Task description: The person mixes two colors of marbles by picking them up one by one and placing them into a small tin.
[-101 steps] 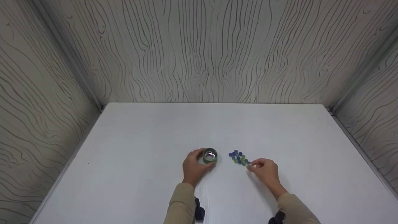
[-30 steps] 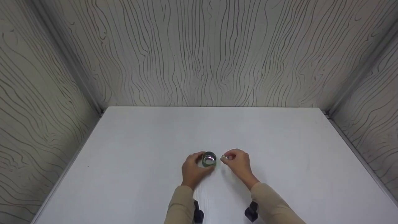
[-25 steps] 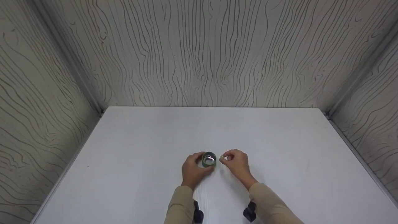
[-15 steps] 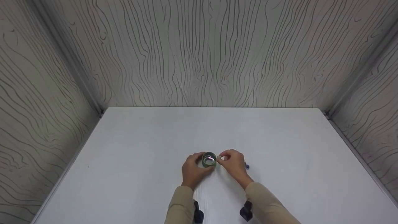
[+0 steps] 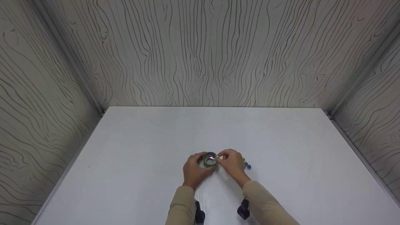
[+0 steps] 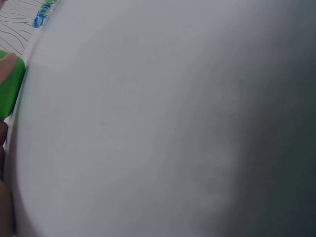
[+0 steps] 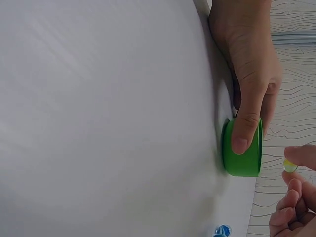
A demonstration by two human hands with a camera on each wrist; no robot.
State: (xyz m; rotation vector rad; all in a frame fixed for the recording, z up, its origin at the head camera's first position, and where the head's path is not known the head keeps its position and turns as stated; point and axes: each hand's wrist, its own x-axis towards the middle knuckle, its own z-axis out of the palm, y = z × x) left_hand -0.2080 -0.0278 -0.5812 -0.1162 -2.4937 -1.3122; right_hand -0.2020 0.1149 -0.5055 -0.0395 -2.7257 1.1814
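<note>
A small round green cup [image 5: 210, 159] with a shiny inside stands on the white table. My left hand [image 5: 194, 172] grips it from the left, thumb along the near side. In the right wrist view that thumb presses on the green wall [image 7: 244, 167]. My right hand [image 5: 232, 162] is at the cup's right rim, pinching a clear yellow-green glass marble [image 7: 290, 166] between thumb and forefinger. Behind that hand several loose blue and green marbles [image 5: 248, 167] lie on the table, partly hidden by it. The left wrist view catches blue and green marbles [image 6: 39, 20] at its top left.
The white table [image 5: 140, 140] extends widely around the hands. Wood-patterned panels [image 5: 200, 56] rise behind it and at both sides. A dark device [image 5: 243, 210] is strapped at the right sleeve, and another [image 5: 199, 214] at the left.
My right hand has picked a marble from the cluster at the right and carried it left to the cup's rim. The left hand keeps its hold on the cup.
</note>
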